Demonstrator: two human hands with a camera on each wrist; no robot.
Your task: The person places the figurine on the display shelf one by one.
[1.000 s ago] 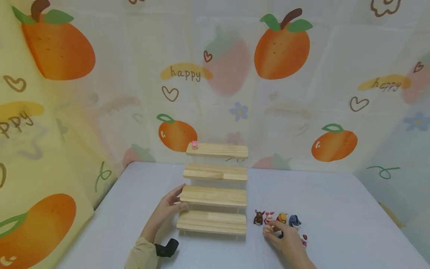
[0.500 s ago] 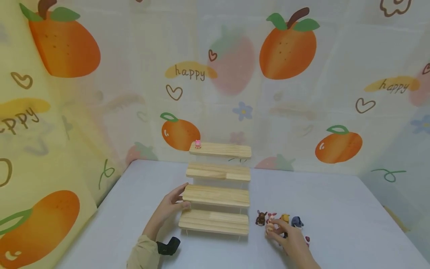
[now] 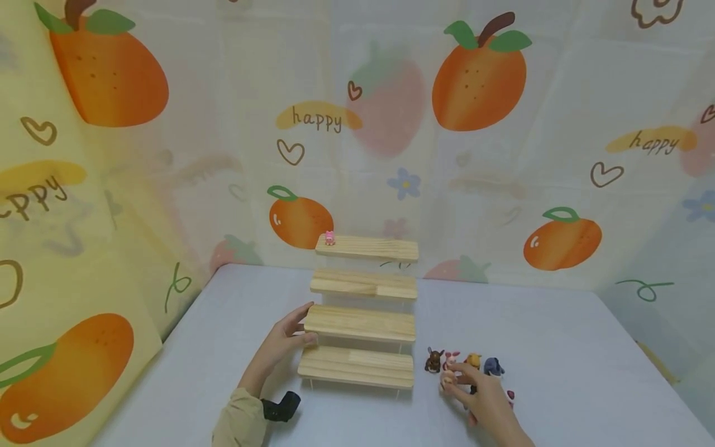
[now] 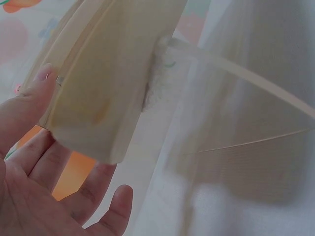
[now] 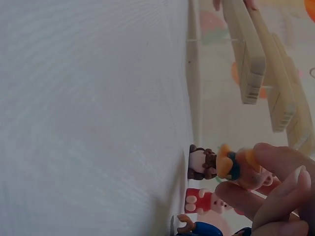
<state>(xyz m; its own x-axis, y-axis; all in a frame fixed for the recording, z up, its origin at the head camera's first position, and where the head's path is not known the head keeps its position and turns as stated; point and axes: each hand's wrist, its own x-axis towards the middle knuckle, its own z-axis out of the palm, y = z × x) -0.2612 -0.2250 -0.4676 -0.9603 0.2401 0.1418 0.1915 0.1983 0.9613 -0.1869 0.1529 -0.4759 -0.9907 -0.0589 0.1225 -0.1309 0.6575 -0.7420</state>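
Note:
My left hand (image 3: 289, 338) holds the left end of a wooden tiered display stand (image 3: 360, 324) in the head view, at its second board from the bottom. In the left wrist view, thumb and fingers lie on either side of the board end (image 4: 98, 98). Thumb and fingertips of my right hand (image 3: 483, 394) pinch a small toy figurine (image 5: 241, 167) with a peach head and orange and teal parts. It is just off the table in the right wrist view, beside a brown figurine (image 5: 197, 162) and a red-dressed pig figurine (image 5: 198, 200).
A pink figurine (image 3: 329, 238) stands at the top board's left end. Yellow (image 3: 473, 360) and dark blue (image 3: 494, 366) figurines stand behind my right hand; others are partly hidden by it. The white table (image 3: 503, 323) meets a fruit-printed cloth (image 3: 475, 186) at the back.
The head view has shifted slightly, then steadied. Both hands keep nearly the same places; a reddish bit of a figurine now shows below my right hand.

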